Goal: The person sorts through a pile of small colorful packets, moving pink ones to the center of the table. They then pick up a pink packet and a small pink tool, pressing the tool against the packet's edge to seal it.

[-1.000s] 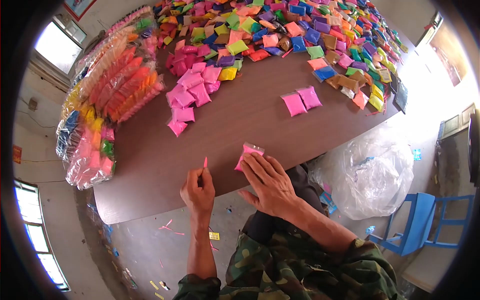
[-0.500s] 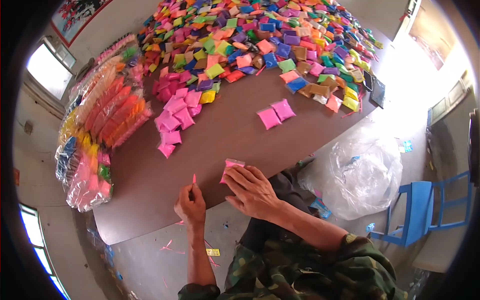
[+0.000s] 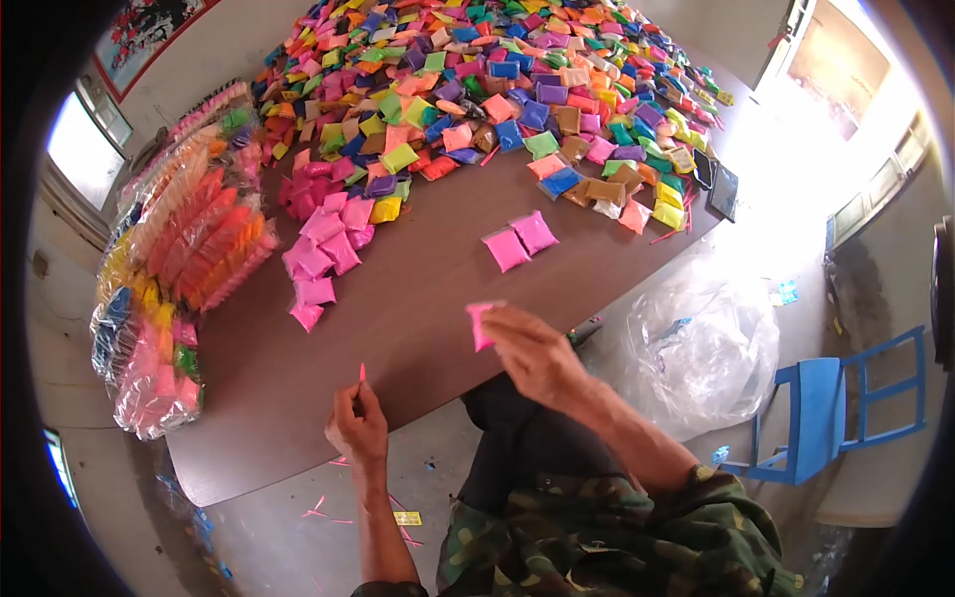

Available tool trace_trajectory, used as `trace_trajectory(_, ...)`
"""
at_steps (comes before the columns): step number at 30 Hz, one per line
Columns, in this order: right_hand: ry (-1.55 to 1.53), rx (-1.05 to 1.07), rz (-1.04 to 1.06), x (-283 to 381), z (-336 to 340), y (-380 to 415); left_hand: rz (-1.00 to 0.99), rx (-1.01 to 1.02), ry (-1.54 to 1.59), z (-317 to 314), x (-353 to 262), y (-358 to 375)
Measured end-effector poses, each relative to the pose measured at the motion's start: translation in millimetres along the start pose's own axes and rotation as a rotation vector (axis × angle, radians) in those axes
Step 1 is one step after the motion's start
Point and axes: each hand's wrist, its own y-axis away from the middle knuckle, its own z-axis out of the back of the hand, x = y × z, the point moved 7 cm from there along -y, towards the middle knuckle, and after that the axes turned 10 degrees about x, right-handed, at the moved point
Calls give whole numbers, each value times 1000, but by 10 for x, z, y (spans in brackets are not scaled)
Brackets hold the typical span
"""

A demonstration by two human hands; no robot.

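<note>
My right hand (image 3: pixel 537 360) is raised near the table's front edge, its fingers pinching a small pink packet (image 3: pixel 480 328). To the left, my left hand (image 3: pixel 356 430) is closed around a thin pink stick (image 3: pixel 362 373), whose tip points up; the rest of it is hidden in the fingers. Beyond my right hand, two pink packets lie side by side: a hot-pink one (image 3: pixel 506 250) and a more violet-pink one (image 3: pixel 535 232). A loose cluster of pink packets (image 3: pixel 320 261) spreads on the table farther left.
A big heap of multicoloured packets (image 3: pixel 477 90) covers the far part of the brown table (image 3: pixel 398 289). Clear bags full of packets (image 3: pixel 199 239) line its left side. A phone (image 3: pixel 724 191) rests at the right edge. A large plastic bag (image 3: pixel 696 343) and blue chair (image 3: pixel 818 418) stand right.
My right hand has lifted the pink packet off the table and moved right with it. My left hand still holds the stick. The whole view has shifted a little.
</note>
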Motion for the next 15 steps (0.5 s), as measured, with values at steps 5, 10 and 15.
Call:
trace_trajectory(5,54,-76,-140,-658,636,-227,8,0,30,6,-62,-17)
trace_trajectory(10,181,-75,-118,-1105,790,-453,6,21,-4,21,-89,-18)
trace_trajectory(15,231,38,-137,-1390,646,-437,-8,7,22,13,-108,-19)
